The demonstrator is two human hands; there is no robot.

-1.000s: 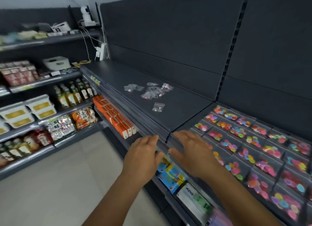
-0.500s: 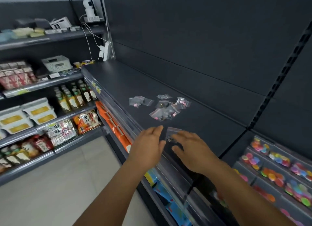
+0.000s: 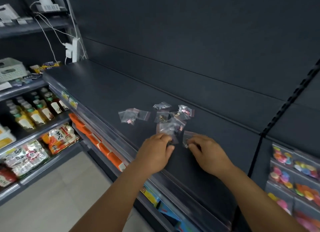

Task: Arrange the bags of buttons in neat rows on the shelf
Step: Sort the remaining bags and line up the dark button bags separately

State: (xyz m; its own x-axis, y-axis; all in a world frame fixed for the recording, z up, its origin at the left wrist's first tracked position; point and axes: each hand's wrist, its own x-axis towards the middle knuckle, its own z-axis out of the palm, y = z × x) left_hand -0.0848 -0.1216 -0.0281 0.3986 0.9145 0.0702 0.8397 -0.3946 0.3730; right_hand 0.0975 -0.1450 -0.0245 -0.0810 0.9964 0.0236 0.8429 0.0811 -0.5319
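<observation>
**At the shelf's front edge: two hands, two bags, the heap just beyond**

On the near part of the dark shelf (image 3: pixel 107 93), the right hand (image 3: pixel 210 153) has its fingertips curled onto the near end of a single clear bag (image 3: pixel 187 138), pinching or pinning it against the shelf; which of the two cannot be told from this view. That bag lies apart from the others, its long axis running away from the person, so it extends straight out from the fingertips toward the back panel.

The left hand (image 3: pixel 155 153) sits just beside it, fingers curled at the near corner of another bag (image 3: pixel 167 130), the lowest of the heap. The grip looks like a pinch, though the bag's edge is hidden under the fingers.

Further out lies the loose pile of button bags (image 3: pixel 173 115), overlapping and skewed at different angles, with a smaller cluster (image 3: pixel 131 116) off to the left, well clear of either hand. Both groups are beyond the hands, toward the back of the shelf.

The left hand is nearer the cluster and the pile's left side; the right hand is nearer the pile's right bags. On the neighbouring bay to the right, packets of coloured buttons (image 3: pixel 297 176) already lie in rows, a likely pattern to follow. By that measure the work here has barely begun.
</observation>
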